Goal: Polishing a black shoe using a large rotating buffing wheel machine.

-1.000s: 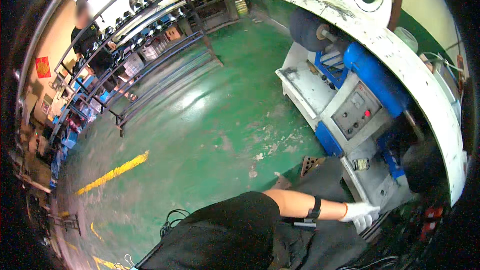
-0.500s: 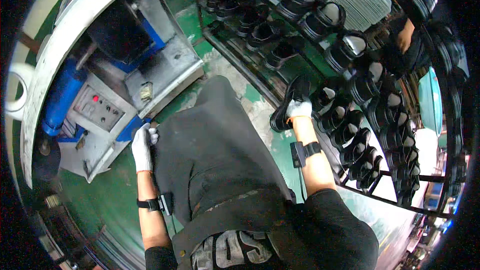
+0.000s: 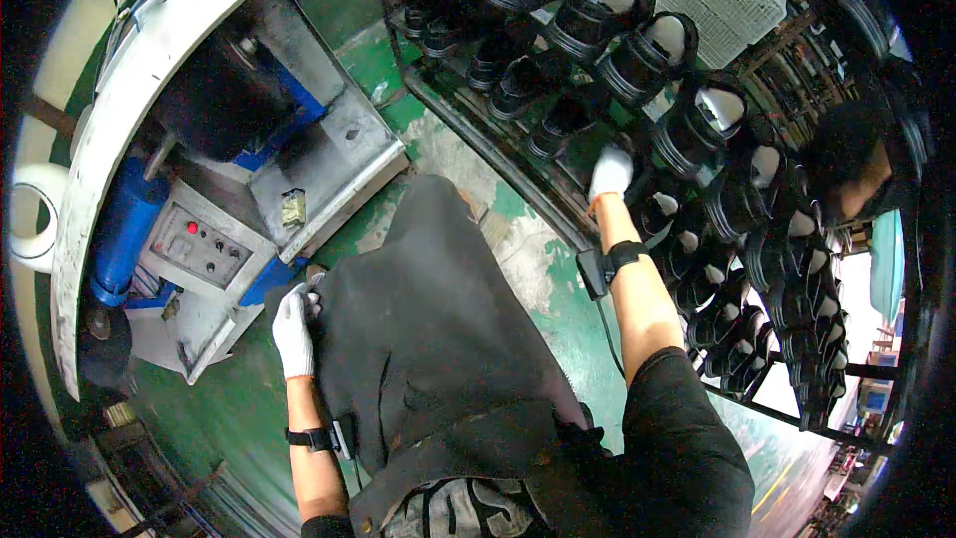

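Note:
My right hand (image 3: 610, 173), in a white glove, reaches in among the black shoes on the rack. It is smeared by motion and its fingers are mostly hidden. Dark shoe shapes surround it, and whether it grips one cannot be told. A black shoe (image 3: 564, 125) stands just beyond it on the rack. My left hand (image 3: 294, 332), also gloved, is beside my dark apron (image 3: 428, 309). Its fingers are curled closed near the apron's edge, and what lies in them, if anything, is hidden.
Rows of black shoes (image 3: 637, 55) fill the metal rack (image 3: 478, 144) on the right. At the left stands a machine with a control panel (image 3: 201, 242) and a blue cylinder (image 3: 129, 224). A pale plastic basket (image 3: 722, 5) is at the far right; a person's arm (image 3: 864, 179) shows behind the rack.
My right hand has moved farther into the rack from its near edge, where it held a black shoe. That shoe can no longer be picked out. My left hand stays closed beside the apron.

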`<state>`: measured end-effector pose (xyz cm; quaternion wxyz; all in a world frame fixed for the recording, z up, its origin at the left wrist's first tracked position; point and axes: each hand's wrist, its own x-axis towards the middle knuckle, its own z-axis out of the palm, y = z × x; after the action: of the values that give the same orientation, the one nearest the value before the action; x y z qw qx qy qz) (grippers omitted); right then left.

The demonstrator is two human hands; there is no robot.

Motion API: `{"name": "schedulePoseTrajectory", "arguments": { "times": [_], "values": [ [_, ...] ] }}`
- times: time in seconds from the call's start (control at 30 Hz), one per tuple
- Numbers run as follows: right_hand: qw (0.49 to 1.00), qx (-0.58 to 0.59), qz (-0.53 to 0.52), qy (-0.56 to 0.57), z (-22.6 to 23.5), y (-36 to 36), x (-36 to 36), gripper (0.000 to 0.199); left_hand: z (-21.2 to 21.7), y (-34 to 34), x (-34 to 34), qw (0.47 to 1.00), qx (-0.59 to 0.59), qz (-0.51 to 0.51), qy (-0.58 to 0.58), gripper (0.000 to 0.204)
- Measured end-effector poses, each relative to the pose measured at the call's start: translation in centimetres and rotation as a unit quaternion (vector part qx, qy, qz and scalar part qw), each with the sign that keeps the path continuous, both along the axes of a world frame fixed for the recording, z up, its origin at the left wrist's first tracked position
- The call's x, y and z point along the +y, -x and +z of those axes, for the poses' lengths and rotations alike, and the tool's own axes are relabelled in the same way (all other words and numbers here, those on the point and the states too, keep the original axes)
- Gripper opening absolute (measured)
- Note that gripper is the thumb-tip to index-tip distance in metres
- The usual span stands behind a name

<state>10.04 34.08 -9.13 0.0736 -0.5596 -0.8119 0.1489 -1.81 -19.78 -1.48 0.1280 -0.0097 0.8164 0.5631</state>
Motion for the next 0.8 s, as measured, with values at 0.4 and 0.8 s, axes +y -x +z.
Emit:
{"name": "schedulePoseTrajectory", "arguments": {
  "times": [0.4,0.8],
  "values": [
    [0.962,-0.035,0.246,-0.114,0.1,0.6,-3.0,0.038,-0.8,0.4,2.8,0.998,0.003,-0.046,-0.032,0.035],
    [0.927,0.296,0.188,0.137,16.4,-3.5,-14.3,0.039,2.6,0.8,9.1,0.967,-0.171,-0.058,-0.177,0.033]
  ]
}}
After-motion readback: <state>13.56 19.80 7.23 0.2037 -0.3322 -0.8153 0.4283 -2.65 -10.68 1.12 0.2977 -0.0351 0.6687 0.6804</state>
